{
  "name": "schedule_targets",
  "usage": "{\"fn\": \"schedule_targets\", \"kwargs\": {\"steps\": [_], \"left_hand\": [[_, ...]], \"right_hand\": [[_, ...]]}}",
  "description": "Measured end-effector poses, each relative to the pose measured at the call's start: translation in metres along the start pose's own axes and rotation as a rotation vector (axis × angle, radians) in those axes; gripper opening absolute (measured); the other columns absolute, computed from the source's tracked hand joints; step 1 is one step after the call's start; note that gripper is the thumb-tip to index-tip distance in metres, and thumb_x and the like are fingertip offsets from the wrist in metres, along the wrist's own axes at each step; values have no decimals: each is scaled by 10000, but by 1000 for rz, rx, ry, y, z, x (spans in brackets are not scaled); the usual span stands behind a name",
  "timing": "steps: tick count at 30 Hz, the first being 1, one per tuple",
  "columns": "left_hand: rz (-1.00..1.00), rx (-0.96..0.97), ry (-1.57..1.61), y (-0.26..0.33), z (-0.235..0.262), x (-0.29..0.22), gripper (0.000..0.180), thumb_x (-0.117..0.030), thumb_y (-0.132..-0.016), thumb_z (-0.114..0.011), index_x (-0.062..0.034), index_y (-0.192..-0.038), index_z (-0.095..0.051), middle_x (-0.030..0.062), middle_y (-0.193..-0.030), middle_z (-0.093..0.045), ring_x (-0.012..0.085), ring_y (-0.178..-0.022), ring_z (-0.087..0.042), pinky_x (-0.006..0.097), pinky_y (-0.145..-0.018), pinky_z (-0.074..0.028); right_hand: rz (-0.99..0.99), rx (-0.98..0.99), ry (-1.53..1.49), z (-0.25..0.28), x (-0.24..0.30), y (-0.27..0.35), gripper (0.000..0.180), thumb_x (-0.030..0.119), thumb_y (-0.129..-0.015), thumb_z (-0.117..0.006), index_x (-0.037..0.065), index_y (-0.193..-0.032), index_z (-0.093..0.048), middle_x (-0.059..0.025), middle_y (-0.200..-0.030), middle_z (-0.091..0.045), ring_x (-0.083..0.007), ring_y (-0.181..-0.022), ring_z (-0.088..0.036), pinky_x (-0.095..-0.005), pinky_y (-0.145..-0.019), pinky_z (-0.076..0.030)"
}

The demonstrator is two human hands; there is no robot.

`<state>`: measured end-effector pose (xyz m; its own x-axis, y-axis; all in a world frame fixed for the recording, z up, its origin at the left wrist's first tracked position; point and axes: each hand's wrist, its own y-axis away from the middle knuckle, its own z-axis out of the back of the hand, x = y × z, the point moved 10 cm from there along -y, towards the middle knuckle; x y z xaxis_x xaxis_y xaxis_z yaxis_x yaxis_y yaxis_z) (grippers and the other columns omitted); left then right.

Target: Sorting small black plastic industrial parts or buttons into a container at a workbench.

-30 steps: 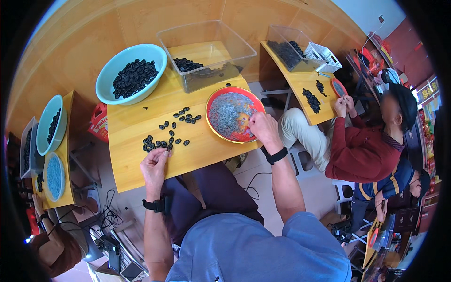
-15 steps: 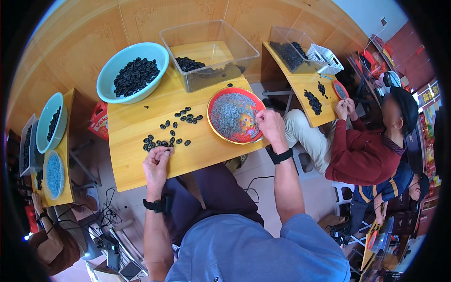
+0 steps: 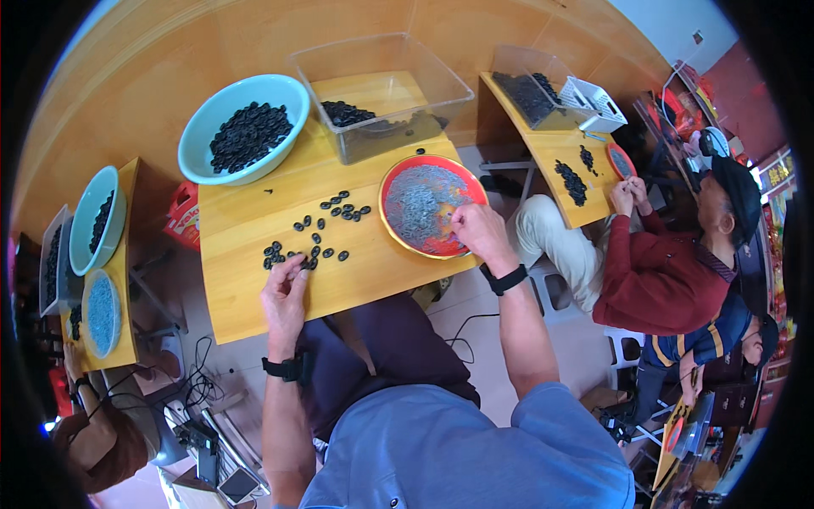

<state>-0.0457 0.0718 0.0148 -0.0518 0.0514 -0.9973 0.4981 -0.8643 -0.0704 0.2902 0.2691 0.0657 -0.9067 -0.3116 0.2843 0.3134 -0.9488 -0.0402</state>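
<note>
Bench (image 3: 254, 293): our left hand (image 3: 284, 293) pinches at scattered black rings (image 3: 326, 229), spread flat for picking; our right hand (image 3: 479, 231) rests fingers curled in red tray (image 3: 392, 191) of grey pieces; grasp there unclear.

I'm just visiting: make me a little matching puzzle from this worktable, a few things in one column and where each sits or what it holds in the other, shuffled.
Things
1. teal bowl
2. red dish
3. clear plastic box
4. left hand

Places or contents
A. at the loose black pieces on the table's near edge
B. far left of the table, heaped with black pieces
C. under the right hand, full of small grey bits
D. far middle, a few black pieces inside

Pairs: 1-B, 2-C, 3-D, 4-A
</note>
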Motion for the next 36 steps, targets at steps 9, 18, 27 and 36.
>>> {"fn": "schedule_targets", "kwargs": {"steps": [9,18,27,36], "left_hand": [[40,-42,148,-2,2,10,166,-3,-941,-648,24,-1097,-697,11,-881,-692,56,-779,-621,202,-747,-490],[108,-29,114,-2,2,17,181,-17,-942,-651,39,-1107,-698,49,-902,-724,83,-773,-667,212,-715,-515],[93,-19,-30,-3,1,19,159,-20,-925,-670,38,-1069,-703,36,-850,-718,74,-754,-660,213,-702,-527],[79,0,-178,-2,-3,13,139,-21,-915,-679,26,-1040,-717,3,-798,-691,39,-712,-591,206,-667,-492]], "right_hand": [[42,-117,-109,29,34,13,107,169,-839,-651,100,-879,-722,-150,-780,-707,-305,-724,-711,-417,-673,-563],[348,95,-997,-59,186,35,73,34,-868,-677,-7,-920,-706,-89,-827,-725,-118,-732,-686,-259,-661,-530],[245,241,-1208,-120,206,38,124,-50,-904,-635,-37,-1027,-635,-82,-910,-711,-111,-819,-687,-254,-745,-567],[263,194,-1245,-117,204,38,118,-38,-876,-645,-29,-991,-620,-104,-818,-709,-124,-745,-689,-270,-670,-555]]}}
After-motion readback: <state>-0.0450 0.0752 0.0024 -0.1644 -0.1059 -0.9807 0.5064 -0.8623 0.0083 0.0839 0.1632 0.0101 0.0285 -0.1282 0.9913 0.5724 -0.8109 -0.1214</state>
